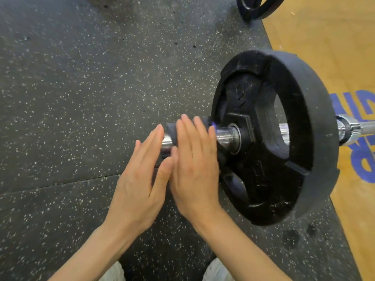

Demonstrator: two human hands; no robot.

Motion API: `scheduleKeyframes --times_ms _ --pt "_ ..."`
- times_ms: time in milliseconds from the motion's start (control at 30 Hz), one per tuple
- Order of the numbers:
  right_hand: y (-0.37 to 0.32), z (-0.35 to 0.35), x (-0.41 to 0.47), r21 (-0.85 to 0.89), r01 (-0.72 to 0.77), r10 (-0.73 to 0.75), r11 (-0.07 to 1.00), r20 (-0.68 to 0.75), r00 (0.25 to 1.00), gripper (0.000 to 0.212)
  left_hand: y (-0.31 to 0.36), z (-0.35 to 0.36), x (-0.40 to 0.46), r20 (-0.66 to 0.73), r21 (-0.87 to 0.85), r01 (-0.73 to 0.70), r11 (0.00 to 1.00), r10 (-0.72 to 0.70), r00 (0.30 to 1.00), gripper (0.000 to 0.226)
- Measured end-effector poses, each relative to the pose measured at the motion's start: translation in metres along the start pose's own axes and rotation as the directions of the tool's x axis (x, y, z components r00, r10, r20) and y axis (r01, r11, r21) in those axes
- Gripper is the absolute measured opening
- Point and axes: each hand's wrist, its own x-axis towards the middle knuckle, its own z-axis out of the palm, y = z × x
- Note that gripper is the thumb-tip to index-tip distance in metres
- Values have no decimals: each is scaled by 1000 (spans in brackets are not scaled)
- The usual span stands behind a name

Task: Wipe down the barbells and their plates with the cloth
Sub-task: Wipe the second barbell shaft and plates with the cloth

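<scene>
A barbell lies across the floor with its chrome sleeve end (226, 136) pointing left. A black plate (269, 136) with grip holes sits on the sleeve, standing on its rim. A dark cloth (170, 129) is draped over the sleeve's end. My right hand (194, 165) lies flat on the cloth with straight fingers, pressing it on the sleeve. My left hand (140, 179) is beside it with straight fingers, at the sleeve's tip; I cannot tell whether it touches the metal. The bar's shaft (353, 127) runs off to the right behind the plate.
The floor is dark speckled rubber matting (81, 88). A wooden platform (334, 57) with blue lettering lies to the right under the bar. Another black plate (255, 7) shows at the top edge. My knees (217, 270) are at the bottom.
</scene>
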Motion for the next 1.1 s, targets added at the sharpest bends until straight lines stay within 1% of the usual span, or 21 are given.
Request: scheduleKeyframes --times_ms 67,100,167,233,267,333,367,400,467,533,567,667,700,733,800,867,900,967,1033,1067,1100 --pt "6 1 1 -14 133 -132 991 51 990 47 -2 -1 1 -36 -7 -7 1000 7 999 56" --pt "18 -3 2 -59 120 -117 991 53 992 48 -3 -1 1 -49 6 -8 1000 8 999 56" --pt "38 -13 -1 -99 -28 25 995 -28 999 49 -5 -2 1 -65 28 -10 1000 12 998 55" --pt "26 -14 -1 -49 -127 124 991 -56 991 50 -5 0 1 -65 32 -16 999 18 998 54" --pt "13 -10 -1 -35 -102 101 994 -35 994 49 -4 1 0 -62 22 -16 1000 17 998 54" --pt "0 -1 -7 -24 45 -45 999 32 998 48 -5 1 -1 -61 0 -18 1000 18 998 54" --pt "5 -2 -7 -44 115 -112 992 62 992 49 -6 1 -2 -61 1 -21 1000 21 998 54" --pt "16 -7 -7 -82 135 -128 988 79 989 49 -6 0 -2 -66 9 -25 1000 26 997 54" --pt "36 -18 -10 -129 21 -16 991 36 999 50 -6 1 -3 -79 25 -33 999 34 996 53" --pt "30 -21 -9 -99 -99 98 990 -5 995 51 -5 3 -4 -82 27 -33 999 35 996 53" --pt "20 -18 -7 -88 -88 89 992 7 996 51 -5 4 -4 -77 28 -38 999 40 996 53" --pt "7 -10 -10 -76 106 -99 991 95 991 48 -8 4 -5 -67 40 -66 997 69 995 53" --pt "15 -13 -10 -101 127 -115 987 111 987 49 -9 4 -5 -68 43 -71 997 74 995 52" --pt "24 -18 -12 -121 96 -84 988 100 991 49 -9 3 -6 -73 46 -74 996 78 994 52" --pt "36 -25 -16 -113 -41 43 993 22 999 50 -9 4 -7 -87 54 -82 995 87 992 51" --pt "26 -22 -17 -71 -123 122 990 -15 992 50 -9 6 -8 -90 57 -92 994 97 991 49" --pt "18 -17 -15 -56 -110 110 992 -7 994 50 -9 7 -8 -89 56 -95 994 99 991 49" --pt "11 -12 -13 -48 16 -14 999 46 999 48 -11 6 -9 -83 53 -96 994 101 991 48" --pt "23 -15 -12 -105 119 -110 987 88 990 48 -13 5 -10 -74 55 -97 994 101 992 49" --pt "32 -19 -12 -131 93 -84 987 66 994 48 -13 5 -10 -71 56 -97 994 100 992 49" --pt "38 -22 -13 -130 18 -15 991 22 1000 48 -13 5 -10 -70 57 -97 994 101 992 50"
